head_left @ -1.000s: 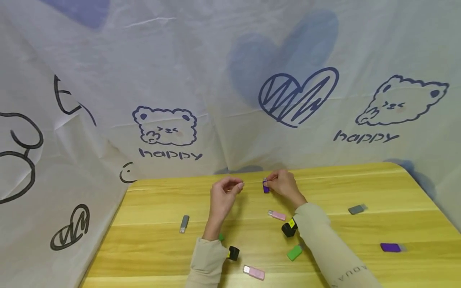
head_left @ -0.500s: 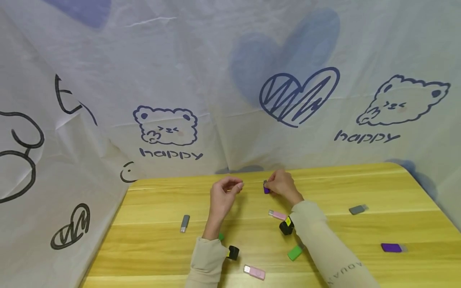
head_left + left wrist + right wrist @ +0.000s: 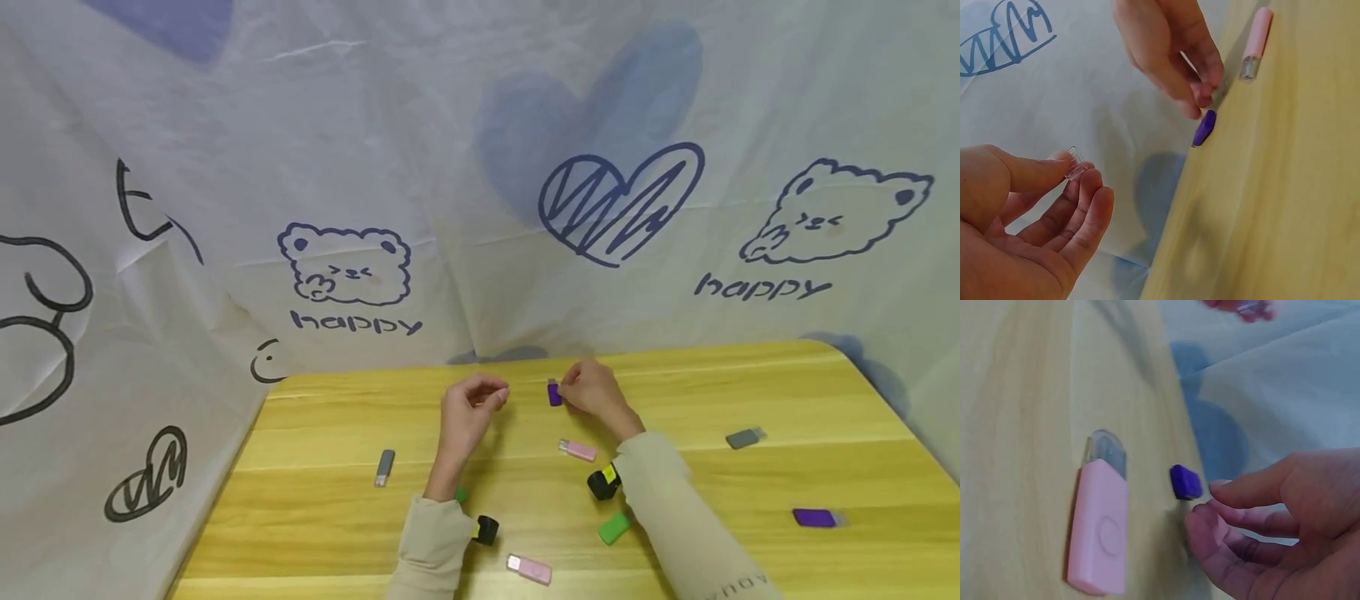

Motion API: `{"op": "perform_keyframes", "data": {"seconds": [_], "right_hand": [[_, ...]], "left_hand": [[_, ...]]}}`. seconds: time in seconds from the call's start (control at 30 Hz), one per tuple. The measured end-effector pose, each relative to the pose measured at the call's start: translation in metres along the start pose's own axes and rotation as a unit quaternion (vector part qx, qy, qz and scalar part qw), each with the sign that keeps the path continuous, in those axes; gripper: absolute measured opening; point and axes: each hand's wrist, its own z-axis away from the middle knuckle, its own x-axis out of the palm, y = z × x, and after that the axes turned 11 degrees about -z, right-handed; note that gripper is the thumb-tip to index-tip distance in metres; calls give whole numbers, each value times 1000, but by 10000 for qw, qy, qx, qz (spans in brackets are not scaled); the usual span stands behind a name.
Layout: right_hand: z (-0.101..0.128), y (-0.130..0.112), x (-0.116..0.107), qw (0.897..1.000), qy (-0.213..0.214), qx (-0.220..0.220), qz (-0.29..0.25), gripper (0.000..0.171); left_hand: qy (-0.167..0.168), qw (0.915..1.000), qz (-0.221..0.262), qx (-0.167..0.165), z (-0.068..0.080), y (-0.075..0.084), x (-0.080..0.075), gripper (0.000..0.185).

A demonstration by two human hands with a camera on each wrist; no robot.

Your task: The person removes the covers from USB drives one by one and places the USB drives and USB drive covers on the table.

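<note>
A small purple USB drive (image 3: 554,394) (image 3: 1204,127) (image 3: 1185,482) lies on the wooden table (image 3: 750,392) near its far edge. My right hand (image 3: 572,398) (image 3: 1210,501) hovers just right of it, fingers loosely curled, with a small gap between fingertips and drive. My left hand (image 3: 491,395) (image 3: 1079,172) is raised a little to the left and pinches a tiny clear cap (image 3: 1074,167) between thumb and forefinger. A pink USB drive (image 3: 577,450) (image 3: 1255,40) (image 3: 1099,531) with a clear cap lies just nearer than the purple one.
Other drives lie scattered: a grey one (image 3: 384,467) at left, a grey one (image 3: 744,437) and a purple one (image 3: 816,517) at right, a green one (image 3: 613,527) and a pink one (image 3: 529,567) near my forearms. A printed white cloth (image 3: 352,275) hangs behind the table.
The purple drive, pinched by my right hand before, now rests on the table with the fingers off it. My left hand has dropped slightly, still pinching the cap.
</note>
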Motion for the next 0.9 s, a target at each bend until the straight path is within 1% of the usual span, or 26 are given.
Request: {"op": "perform_keyframes", "data": {"seconds": [0.13,0.27,0.4,0.5,0.57,0.63,0.73,0.8,0.9], "right_hand": [[12,2,-9,9997,33,-243,-88,15],[27,1,-14,9981,-4,-518,-323,17],[43,-3,-19,9951,95,-786,-589,17],[54,-4,-21,9931,202,-850,-779,14],[60,-4,-23,9923,234,-818,-902,13],[64,-3,-25,9921,250,-795,-936,13],[68,-3,-30,9921,324,-763,-940,14],[70,-3,-34,9919,356,-769,-941,16],[73,-2,-42,9921,273,-791,-939,17]], "left_hand": [[-89,9999,-67,34,2,-2,5,6],[-125,9997,-98,-187,3,-2,7,8],[-199,9995,-98,-237,4,-2,9,9],[-378,9990,-36,-238,7,-5,9,10],[-520,9982,13,-287,9,-7,9,10],[-593,9976,12,-355,9,-10,9,11],[-605,9971,-77,-464,5,-14,11,10],[-638,9963,-192,-548,-1,-14,13,10],[-815,9941,-335,-631,-11,-12,17,9]]}}
